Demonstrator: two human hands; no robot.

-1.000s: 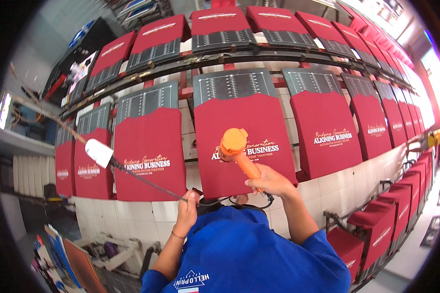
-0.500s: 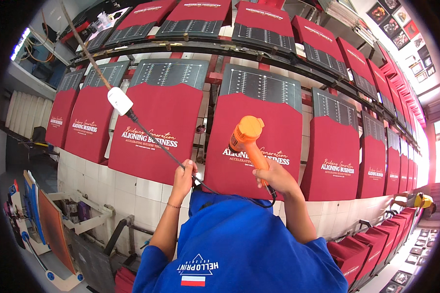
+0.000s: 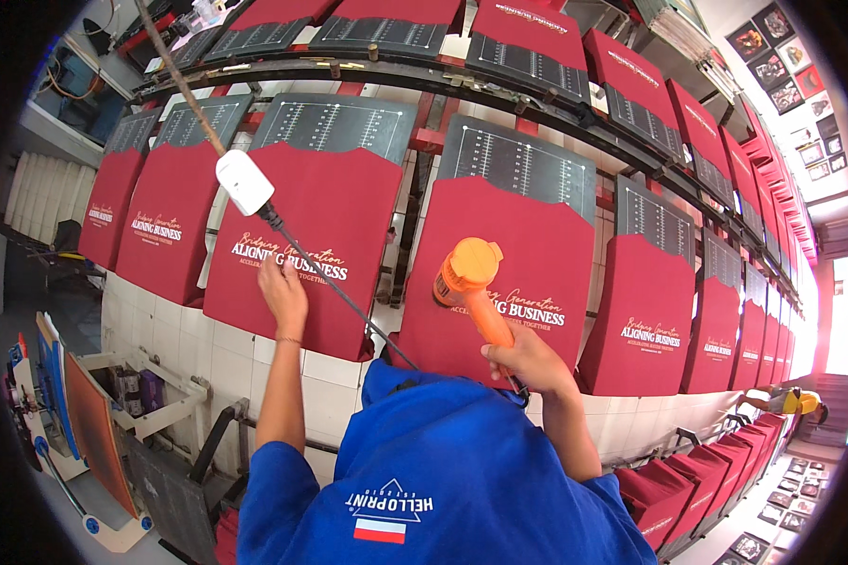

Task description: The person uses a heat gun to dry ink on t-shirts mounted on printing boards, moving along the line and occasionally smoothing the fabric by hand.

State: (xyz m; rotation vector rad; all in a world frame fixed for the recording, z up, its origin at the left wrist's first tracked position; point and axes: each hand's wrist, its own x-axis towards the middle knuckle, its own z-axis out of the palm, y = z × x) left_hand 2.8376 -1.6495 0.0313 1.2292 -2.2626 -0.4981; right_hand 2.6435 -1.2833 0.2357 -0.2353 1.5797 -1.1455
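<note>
My right hand (image 3: 530, 362) is closed round the handle of an orange hair dryer (image 3: 471, 268), tilted above a dark red shirt (image 3: 481, 212). That shirt lies over a dark platen (image 3: 523, 160) with white ruler marks and carries a white and gold print. To the left, my left hand (image 3: 283, 294) is open, fingers stretched over the print of another red shirt (image 3: 325, 179). Whether it touches the cloth I cannot tell. A white socket block (image 3: 245, 182) hangs on a brown cable, and a black cord (image 3: 334, 287) runs from it down toward me.
More red shirts on platens continue to the right (image 3: 645, 311) and along a second row (image 3: 537, 33) beyond a dark rail (image 3: 396, 73). Behind me at right stand further red-covered platens (image 3: 655, 490). A person in yellow (image 3: 801, 402) is far right. Frames and boards (image 3: 94, 424) stand lower left.
My left hand has let go of the black cord and moved left over the neighbouring shirt, its fingers opening. The hair dryer stays in my right hand, shifted slightly down and left.
</note>
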